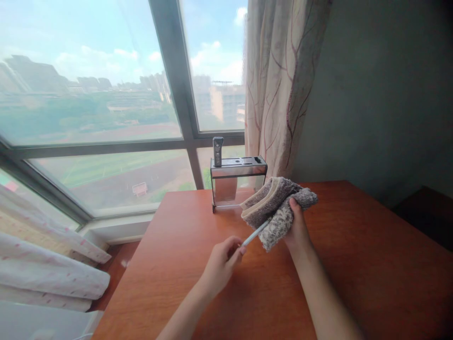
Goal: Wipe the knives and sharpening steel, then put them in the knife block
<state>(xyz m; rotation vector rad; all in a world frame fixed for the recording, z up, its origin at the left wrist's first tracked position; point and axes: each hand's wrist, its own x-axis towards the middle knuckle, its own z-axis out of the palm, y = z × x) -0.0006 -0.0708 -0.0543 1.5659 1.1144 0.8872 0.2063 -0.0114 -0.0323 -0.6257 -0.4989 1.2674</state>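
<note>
Cloth: grey folded cloth (274, 208), which I hold above the table (354, 264), just in front of the metal rack (238, 182)
Right hand (297, 229): fingers wrapped round the cloth
Left hand (221, 264): fingers pinched on a thin white rod (255, 233), its tip inside the cloth
Rack: at the table's far edge, grey handle (218, 151) upright in it

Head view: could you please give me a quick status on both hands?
Left hand pinching thin white stick. Right hand gripping folded grey cloth, stick tip inside. Metal holder behind, clear.
</note>
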